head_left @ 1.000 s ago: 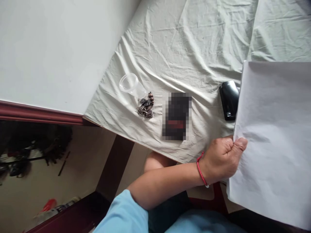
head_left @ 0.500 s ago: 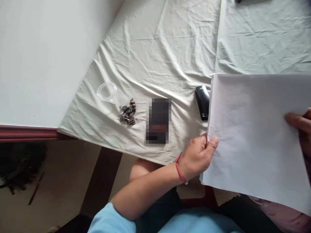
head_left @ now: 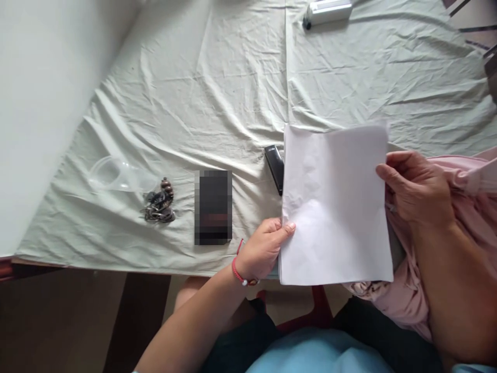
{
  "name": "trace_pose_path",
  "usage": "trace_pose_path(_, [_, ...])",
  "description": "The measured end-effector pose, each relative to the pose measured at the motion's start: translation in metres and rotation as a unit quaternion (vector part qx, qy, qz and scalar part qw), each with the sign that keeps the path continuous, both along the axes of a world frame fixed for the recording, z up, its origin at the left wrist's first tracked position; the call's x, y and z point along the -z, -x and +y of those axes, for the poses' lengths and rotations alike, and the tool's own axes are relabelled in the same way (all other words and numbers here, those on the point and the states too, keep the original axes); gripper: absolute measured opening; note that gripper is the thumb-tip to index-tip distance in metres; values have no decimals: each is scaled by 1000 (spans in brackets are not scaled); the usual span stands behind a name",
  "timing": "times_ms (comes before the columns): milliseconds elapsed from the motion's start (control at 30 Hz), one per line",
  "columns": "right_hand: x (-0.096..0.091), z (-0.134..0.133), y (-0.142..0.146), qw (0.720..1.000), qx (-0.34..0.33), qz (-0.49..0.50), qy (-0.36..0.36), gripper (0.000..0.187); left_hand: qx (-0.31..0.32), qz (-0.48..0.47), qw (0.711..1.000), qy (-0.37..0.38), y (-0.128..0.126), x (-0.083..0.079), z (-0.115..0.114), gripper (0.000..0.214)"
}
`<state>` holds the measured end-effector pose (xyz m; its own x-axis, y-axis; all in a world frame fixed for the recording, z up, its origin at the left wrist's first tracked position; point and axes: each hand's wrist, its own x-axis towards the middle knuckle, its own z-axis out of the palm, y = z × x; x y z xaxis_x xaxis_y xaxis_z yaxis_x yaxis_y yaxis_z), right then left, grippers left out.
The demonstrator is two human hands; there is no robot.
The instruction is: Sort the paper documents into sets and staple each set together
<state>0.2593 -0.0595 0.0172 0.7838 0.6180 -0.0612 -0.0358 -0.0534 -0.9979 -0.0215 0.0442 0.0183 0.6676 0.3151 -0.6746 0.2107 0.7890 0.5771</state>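
Observation:
A stack of white paper sheets [head_left: 341,207] is held up over the table's front edge, its blank side facing me. My left hand [head_left: 264,246], with a red bracelet on the wrist, grips the left edge, thumb on top and fingers behind. At the right edge, my right hand [head_left: 419,186] pinches the sheets between thumb and fingers; some fingertips are hidden behind the paper. Just left of the stack lies a black glossy device [head_left: 274,168], partly covered by the sheets. A dark blurred-out rectangular object [head_left: 213,207] rests left of my left hand.
On the wrinkled pale tablecloth [head_left: 217,93] lie a clear plastic cup [head_left: 116,173] on its side and a bunch of keys with beads [head_left: 159,202]. A whitish box-like item [head_left: 330,11] is at the back. Pink cloth [head_left: 407,290] hangs at the right.
The view has shifted right, so the table things appear further left. The paper now appears narrower, and my right hand has come fully into view at its right edge.

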Motion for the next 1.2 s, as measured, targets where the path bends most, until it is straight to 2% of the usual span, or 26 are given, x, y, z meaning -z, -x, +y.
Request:
trace_pose_path(167, [5,-1,-3,998,-30,-45,11,29,7,-18,1000,11,-2,-3,1,56])
trace_pose_path(233, [7,-1,-4,997,-20,-70,20,27,4,-21,1000,11,-2,-3,0,57])
trace_pose_path(300, [8,-1,-7,996,-3,-77,39,34,7,-29,1000,3,-1,-2,0,56])
trace_pose_path(367, [9,-1,-10,997,0,-50,59,47,8,-41,999,-6,0,-1,-1,54])
trace_pose_path(433, [8,-1,-13,997,7,-19,69,51,8,-52,999,-9,1,0,-1,51])
trace_pose_path(600, [6,-2,-17,998,62,10,18,49,29,-68,997,5,4,2,1,49])
trace_pose_path(733, [10,-2,-17,998,44,-1,33,47,27,-59,998,26,6,1,3,50])
trace_pose_path(900, [11,-3,-12,997,32,-65,-14,40,7,-33,999,37,5,-2,6,48])
trace_pose_path(1033, [8,-5,-9,996,27,-83,-28,41,-1,-38,999,37,4,-5,6,44])
trace_pose_path(1200, [3,-4,-3,985,67,-141,-73,16,-10,-35,999,36,4,-5,6,40])
